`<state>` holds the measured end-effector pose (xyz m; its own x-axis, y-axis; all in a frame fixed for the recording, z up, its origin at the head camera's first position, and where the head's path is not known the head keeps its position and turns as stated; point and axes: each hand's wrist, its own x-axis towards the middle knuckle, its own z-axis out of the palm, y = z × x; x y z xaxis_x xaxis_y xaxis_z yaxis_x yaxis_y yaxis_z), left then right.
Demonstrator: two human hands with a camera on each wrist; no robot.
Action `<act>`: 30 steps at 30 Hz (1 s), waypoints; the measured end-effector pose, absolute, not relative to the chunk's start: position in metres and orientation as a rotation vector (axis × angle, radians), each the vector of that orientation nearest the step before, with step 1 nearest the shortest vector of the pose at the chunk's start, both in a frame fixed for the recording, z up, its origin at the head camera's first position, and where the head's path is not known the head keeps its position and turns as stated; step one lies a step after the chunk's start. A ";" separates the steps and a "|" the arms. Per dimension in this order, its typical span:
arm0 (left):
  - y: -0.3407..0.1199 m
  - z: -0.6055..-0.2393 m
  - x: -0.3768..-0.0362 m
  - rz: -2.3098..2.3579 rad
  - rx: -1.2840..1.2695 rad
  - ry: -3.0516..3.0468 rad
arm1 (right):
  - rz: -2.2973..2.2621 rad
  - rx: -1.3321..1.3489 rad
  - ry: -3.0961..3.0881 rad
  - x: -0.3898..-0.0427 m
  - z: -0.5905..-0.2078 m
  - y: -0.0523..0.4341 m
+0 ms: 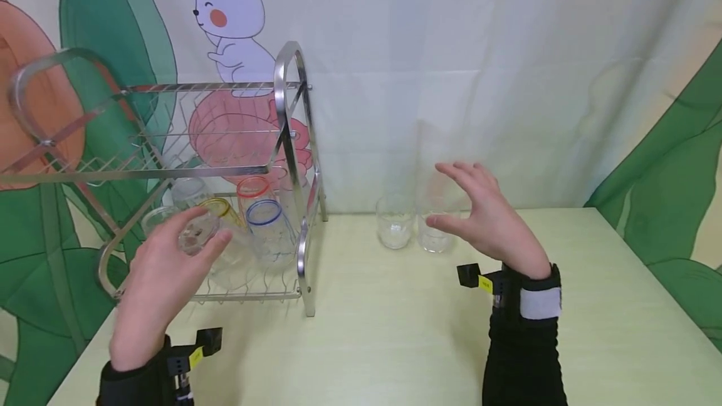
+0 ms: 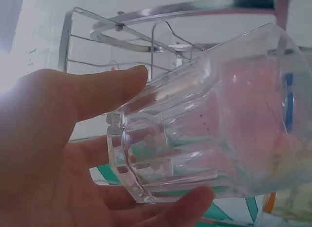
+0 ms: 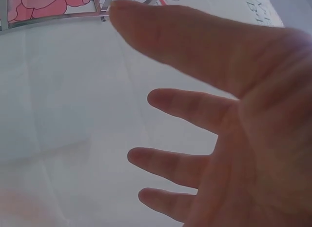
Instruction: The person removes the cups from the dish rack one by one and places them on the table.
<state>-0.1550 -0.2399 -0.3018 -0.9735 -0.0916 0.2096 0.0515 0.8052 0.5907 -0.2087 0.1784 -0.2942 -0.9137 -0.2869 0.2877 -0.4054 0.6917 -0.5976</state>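
My left hand [image 1: 160, 281] grips a clear glass [image 1: 198, 234] round its base, at the front of the rack's lower shelf. In the left wrist view this faceted glass [image 2: 204, 129] lies tilted on its side, its wide mouth pointing away from the palm. My right hand [image 1: 491, 224] hovers at the back of the table with fingers spread and nothing in it. Just left of it, two clear glasses stand side by side, one farther left [image 1: 394, 227] and one nearer the thumb [image 1: 435, 230]. In the right wrist view, only the curtain lies beyond the fingers [image 3: 180, 107].
A two-tier metal dish rack [image 1: 293, 143] stands on the left of the table [image 1: 372, 331]. Its lower shelf holds several glasses, including a blue-rimmed one [image 1: 272, 230], a red-rimmed one [image 1: 252, 193] and a yellow-rimmed one [image 1: 222, 210]. Behind hangs a printed curtain [image 1: 479, 67].
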 end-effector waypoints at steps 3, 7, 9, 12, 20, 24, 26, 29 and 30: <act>-0.233 -0.301 -0.156 -0.958 0.024 -2.757 | 1.034 0.611 -2.721 -0.207 -0.294 0.177; -0.225 -0.300 -0.156 -1.013 0.039 -2.756 | 1.025 0.653 -2.700 -0.205 -0.293 0.176; -0.221 -0.299 -0.155 -1.042 0.034 -2.738 | 1.021 0.656 -2.679 -0.203 -0.291 0.175; -0.214 -0.298 -0.155 -1.062 0.019 -2.710 | 1.031 0.658 -2.645 -0.201 -0.289 0.174; -0.193 -0.297 -0.156 -1.166 0.011 -2.672 | 1.081 0.677 -2.628 -0.195 -0.289 0.170; -0.183 -0.297 -0.157 -1.232 0.034 -2.637 | 1.101 0.735 -2.608 -0.190 -0.287 0.165; -0.179 -0.297 -0.158 -1.275 0.031 -2.610 | 1.110 0.767 -2.591 -0.187 -0.286 0.162; -0.173 -0.297 -0.158 -1.319 -0.006 -2.573 | 1.119 0.806 -2.564 -0.183 -0.285 0.155; -0.171 -0.297 -0.158 -1.342 -0.024 -2.561 | 1.119 0.817 -2.559 -0.182 -0.285 0.152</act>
<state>-0.1581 -0.1707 -0.2970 -0.9688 -0.1004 0.2264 0.1290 0.5756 0.8075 -0.1819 0.1524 -0.2845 -0.8178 -0.3987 0.4151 -0.5755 0.5528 -0.6027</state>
